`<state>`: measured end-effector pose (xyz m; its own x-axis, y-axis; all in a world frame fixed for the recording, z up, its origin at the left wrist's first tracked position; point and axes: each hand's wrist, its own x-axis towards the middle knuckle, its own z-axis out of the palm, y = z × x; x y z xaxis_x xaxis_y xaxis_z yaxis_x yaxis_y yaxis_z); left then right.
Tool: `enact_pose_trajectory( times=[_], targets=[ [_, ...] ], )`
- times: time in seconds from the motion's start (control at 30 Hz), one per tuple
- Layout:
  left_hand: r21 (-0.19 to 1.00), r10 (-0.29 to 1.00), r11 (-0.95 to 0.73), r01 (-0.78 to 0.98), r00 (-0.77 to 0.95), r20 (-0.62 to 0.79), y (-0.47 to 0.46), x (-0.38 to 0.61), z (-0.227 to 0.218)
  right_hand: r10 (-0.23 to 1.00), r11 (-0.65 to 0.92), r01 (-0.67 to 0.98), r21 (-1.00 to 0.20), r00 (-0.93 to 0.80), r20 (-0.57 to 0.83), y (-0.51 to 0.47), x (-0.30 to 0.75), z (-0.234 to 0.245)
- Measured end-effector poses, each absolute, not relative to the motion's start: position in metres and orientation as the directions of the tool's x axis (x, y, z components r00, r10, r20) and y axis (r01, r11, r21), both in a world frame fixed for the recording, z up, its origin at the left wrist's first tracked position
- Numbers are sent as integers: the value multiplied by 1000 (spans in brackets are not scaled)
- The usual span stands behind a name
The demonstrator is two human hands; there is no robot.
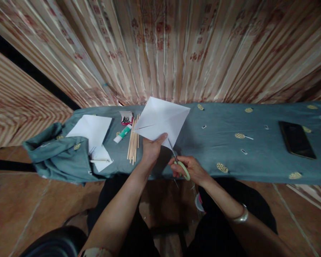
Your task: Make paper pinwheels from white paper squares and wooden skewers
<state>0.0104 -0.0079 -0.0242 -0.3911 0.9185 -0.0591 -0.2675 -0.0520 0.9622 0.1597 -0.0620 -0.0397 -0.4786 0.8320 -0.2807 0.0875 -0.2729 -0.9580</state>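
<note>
A white square sheet of paper [163, 116] is held up over the cloth-covered table, one corner turned toward me. My left hand [152, 149] pinches it near its lower edge, thumb on top. A slit runs in from the sheet's left corner. My right hand [188, 168] grips scissors [182, 170] with light green handles. Their blades point up and away, at the sheet's near corner; whether they are cutting I cannot tell. Just left of the sheet, several thin wooden sticks [133, 142] lie side by side on the cloth.
Beside the sticks are a green and white tube [122, 134] and a small open box of metal bits [126, 118]. More white paper [97, 125] lies farther left near bunched cloth [59, 153]. A dark phone [296, 139] rests at the right. Curtains [160, 50] hang behind the table.
</note>
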Motion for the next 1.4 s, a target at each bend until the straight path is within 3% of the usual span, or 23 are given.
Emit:
enact_pose_trajectory(
  times=[0.67, 1.4],
  targets=[
    [928, 941, -5, -373, -315, -121, -8, 6, -24, 856, -302, 81, -950, -415, -307, -61, 157, -38],
    [939, 962, 4, -343, -257, -98, -16, 10, -28, 877, -292, 108, -950, -365, -311, -59, 157, -41]
  ],
)
